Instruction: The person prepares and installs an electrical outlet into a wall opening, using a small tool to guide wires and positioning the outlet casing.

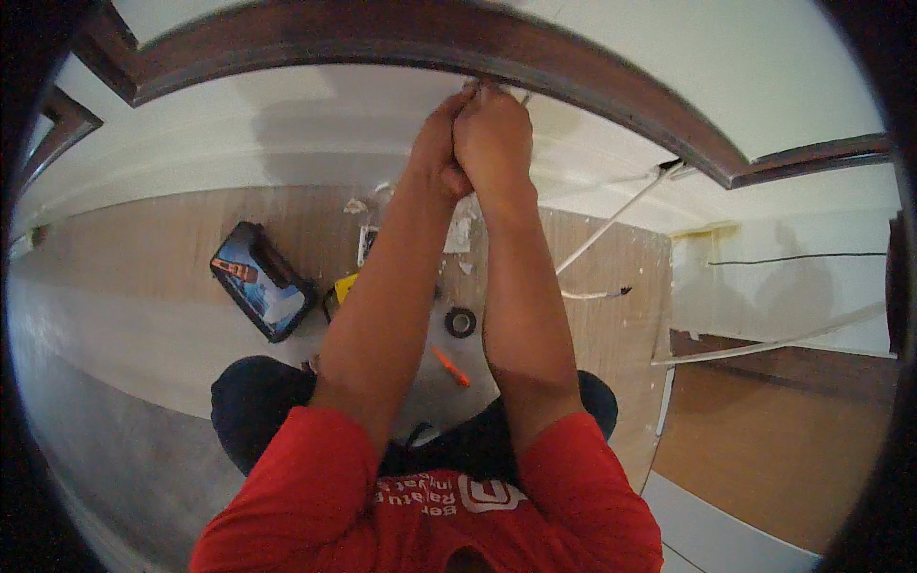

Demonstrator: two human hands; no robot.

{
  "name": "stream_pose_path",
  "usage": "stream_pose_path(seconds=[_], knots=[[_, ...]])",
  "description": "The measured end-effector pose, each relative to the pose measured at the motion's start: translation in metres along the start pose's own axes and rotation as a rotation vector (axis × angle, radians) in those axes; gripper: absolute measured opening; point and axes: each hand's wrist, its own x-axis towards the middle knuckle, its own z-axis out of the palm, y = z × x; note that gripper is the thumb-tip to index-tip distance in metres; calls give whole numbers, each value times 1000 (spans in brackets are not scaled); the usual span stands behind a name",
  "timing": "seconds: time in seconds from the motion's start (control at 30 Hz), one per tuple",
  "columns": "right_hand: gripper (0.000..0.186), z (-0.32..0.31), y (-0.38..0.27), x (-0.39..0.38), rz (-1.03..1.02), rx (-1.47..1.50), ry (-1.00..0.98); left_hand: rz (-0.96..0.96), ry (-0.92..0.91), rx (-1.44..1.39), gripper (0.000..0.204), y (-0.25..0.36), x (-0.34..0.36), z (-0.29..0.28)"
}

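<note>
Both my arms reach far forward to the white wall (pixel 344 115), just under a dark brown wooden frame (pixel 382 36). My left hand (pixel 441 138) and my right hand (pixel 494 134) are pressed together there with curled fingers. Something small seems pinched at the fingertips, but the hands hide it. A thin end (pixel 526 98) pokes out beside the right hand; its kind is unclear. Below my arms lie a black roll of tape (pixel 450 323) and a slim orange tool (pixel 451 367), perhaps a screwdriver or pen.
A black case with a picture lid (pixel 261 282) lies on the left, beside a partly covered yellow object (pixel 345 286). White cable (pixel 611 224) runs from the wall on the right. Pale scraps (pixel 458 234) litter the wood-patterned floor (pixel 143 248). A brown board (pixel 764 430) is at right.
</note>
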Motion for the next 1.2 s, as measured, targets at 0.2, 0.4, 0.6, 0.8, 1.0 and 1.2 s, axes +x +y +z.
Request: stream_pose_path(seconds=[0.2, 0.4, 0.6, 0.8, 1.0, 1.2], knots=[[28, 1, 8, -28, 65, 58, -2, -36, 39, 30, 33, -3, -13, -42], [28, -1, -5, -38, 129, -35, -10, 34, -129, 143, 34, -2, -10, -45], [25, 10, -11, -34, 165, -13, 20, 59, -22, 205, 28, -3, -4, -34], [25, 1, -16, -34, 142, 23, -40, 176, 30, 252, 23, -3, 4, -38], [26, 3, -8, -35, 108, 6, -10, 196, 57, 279, 23, -7, 6, -39], [26, 2, -6, -29, 90, 33, -32, 158, -60, 169, 23, -6, 20, -61]])
